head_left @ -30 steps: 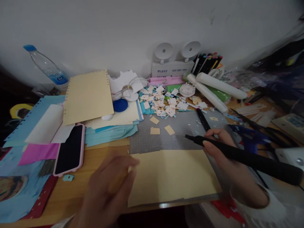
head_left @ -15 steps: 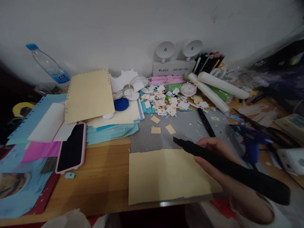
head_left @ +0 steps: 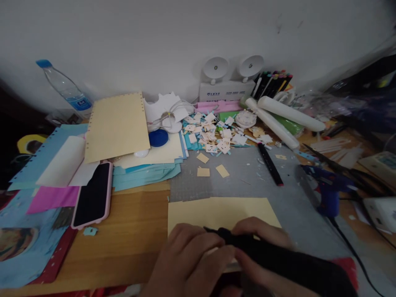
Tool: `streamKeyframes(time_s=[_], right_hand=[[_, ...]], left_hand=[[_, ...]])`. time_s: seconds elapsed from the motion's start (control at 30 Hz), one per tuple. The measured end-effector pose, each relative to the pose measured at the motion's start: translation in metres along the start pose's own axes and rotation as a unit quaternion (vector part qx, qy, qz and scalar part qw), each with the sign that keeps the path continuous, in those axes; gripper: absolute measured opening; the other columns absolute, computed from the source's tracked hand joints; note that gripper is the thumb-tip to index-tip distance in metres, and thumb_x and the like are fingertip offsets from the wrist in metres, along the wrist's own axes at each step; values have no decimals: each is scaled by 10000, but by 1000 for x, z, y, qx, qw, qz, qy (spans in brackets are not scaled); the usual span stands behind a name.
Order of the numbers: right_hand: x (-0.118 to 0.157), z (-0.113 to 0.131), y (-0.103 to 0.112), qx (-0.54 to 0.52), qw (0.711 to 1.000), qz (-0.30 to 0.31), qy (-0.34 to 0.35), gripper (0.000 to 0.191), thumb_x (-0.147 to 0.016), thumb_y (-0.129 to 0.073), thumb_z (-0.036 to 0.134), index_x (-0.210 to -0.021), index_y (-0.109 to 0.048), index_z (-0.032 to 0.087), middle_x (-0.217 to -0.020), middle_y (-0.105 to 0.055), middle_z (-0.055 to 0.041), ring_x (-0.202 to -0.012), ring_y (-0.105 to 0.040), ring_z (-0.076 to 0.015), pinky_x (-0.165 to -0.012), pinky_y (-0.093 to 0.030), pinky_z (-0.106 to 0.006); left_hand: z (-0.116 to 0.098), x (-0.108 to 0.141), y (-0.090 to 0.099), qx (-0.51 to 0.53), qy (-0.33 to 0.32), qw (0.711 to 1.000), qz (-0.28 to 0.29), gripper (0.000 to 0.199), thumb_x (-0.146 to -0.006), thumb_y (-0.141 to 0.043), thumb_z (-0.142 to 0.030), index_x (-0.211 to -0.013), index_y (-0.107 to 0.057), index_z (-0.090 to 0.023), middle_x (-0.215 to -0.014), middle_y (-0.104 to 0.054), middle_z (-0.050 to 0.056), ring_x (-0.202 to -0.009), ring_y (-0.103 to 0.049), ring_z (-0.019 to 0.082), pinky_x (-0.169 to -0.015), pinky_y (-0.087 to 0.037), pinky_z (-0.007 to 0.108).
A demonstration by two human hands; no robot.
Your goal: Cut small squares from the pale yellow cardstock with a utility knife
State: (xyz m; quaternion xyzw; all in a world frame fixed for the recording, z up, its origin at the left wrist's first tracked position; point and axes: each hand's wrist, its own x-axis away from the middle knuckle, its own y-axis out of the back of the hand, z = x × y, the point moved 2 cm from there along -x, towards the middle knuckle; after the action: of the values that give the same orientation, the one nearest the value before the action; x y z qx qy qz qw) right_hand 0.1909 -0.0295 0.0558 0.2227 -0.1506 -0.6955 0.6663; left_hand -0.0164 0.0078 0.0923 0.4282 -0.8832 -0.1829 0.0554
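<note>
In my right hand (head_left: 262, 237) is a black utility knife (head_left: 278, 258), its tip pointing left. My left hand (head_left: 188, 258) has come up against the front of the knife, with its fingers curled together. What lies between those fingers is hidden. Both hands are over the near edge of a cream paper sheet (head_left: 219, 208), covering much of it. Beneath the sheet is a grey cutting mat (head_left: 198, 187). Small cream paper rectangles (head_left: 203, 172) lie on the mat beyond the sheet.
A black marker (head_left: 270, 164) and a blue glue gun (head_left: 329, 192) with a trailing cord lie to the right. Behind the mat is a pile of small paper pieces (head_left: 213, 132). To the left are a phone (head_left: 93, 196), stacked paper (head_left: 145, 175) and a bottle (head_left: 66, 88).
My right hand has brought the knife down and nearer to me, over the sheet's front edge. My left hand has entered from below and meets the knife's front end.
</note>
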Motion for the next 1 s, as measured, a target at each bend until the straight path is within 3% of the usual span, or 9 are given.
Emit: streamKeyframes(time_s=[0.1,0.2,0.33,0.6,0.7,0.8,0.87,1.0], right_hand=[[12,2,-13,0,997,24,-78,118,-769,-756,306,-791,-646,268,-692,-684,27,-585,-652,-155,-508,-525,-225],[17,4,-11,-47,992,59,-102,151,-808,-725,405,-874,-678,278,-803,-706,-8,-709,-681,-188,-607,-563,-270],[16,-1,-7,-228,962,128,-74,293,-967,-556,468,-1137,-644,246,-875,-694,-51,-717,-669,-169,-670,-571,-298],[18,-11,-21,-438,861,220,-134,435,-953,-570,602,-1105,-604,196,-745,-649,-18,-682,-635,-135,-660,-500,-258],[19,-13,-29,-474,835,233,-155,357,-934,-649,534,-1023,-561,200,-706,-640,8,-635,-611,-107,-615,-455,-220],[22,-16,-31,-480,834,217,-163,263,-932,-698,392,-976,-505,219,-747,-656,18,-680,-623,-102,-653,-453,-219],[21,-14,-26,-456,847,220,-164,249,-945,-680,383,-1009,-496,228,-795,-670,6,-740,-636,-118,-698,-466,-243],[12,2,-8,-424,856,264,-133,432,-936,-578,618,-1118,-543,228,-933,-699,-63,-857,-676,-192,-779,-508,-327]], left_hand=[[2,-8,-10,-150,-129,980,12,278,-948,-638,-209,-1221,-648,-262,-1002,-750,82,-875,-697,233,-802,-556,349],[4,-8,-9,-164,-159,973,-27,212,-989,-596,-223,-1200,-598,-235,-917,-735,57,-790,-694,178,-716,-566,266],[7,-8,-3,-160,-208,963,-57,169,-1032,-500,-191,-1170,-594,-169,-926,-724,66,-811,-675,152,-724,-573,237],[9,-13,-2,-166,-210,963,-28,164,-1033,-497,-198,-1115,-629,-144,-893,-717,57,-767,-652,133,-663,-554,209],[5,-15,-5,-165,-207,964,-16,170,-1040,-483,-199,-1057,-648,-161,-839,-705,38,-734,-653,122,-642,-551,198],[3,-17,-10,-135,-181,973,-50,234,-1065,-443,-263,-981,-654,-209,-809,-701,6,-717,-667,98,-658,-561,168],[4,-17,-11,-158,-205,963,-69,218,-1063,-447,-249,-1010,-653,-203,-862,-718,13,-773,-675,110,-713,-576,183],[10,-16,-8,-195,-255,946,-40,177,-1032,-475,-160,-1120,-627,-155,-971,-721,48,-895,-657,141,-839,-575,242]])
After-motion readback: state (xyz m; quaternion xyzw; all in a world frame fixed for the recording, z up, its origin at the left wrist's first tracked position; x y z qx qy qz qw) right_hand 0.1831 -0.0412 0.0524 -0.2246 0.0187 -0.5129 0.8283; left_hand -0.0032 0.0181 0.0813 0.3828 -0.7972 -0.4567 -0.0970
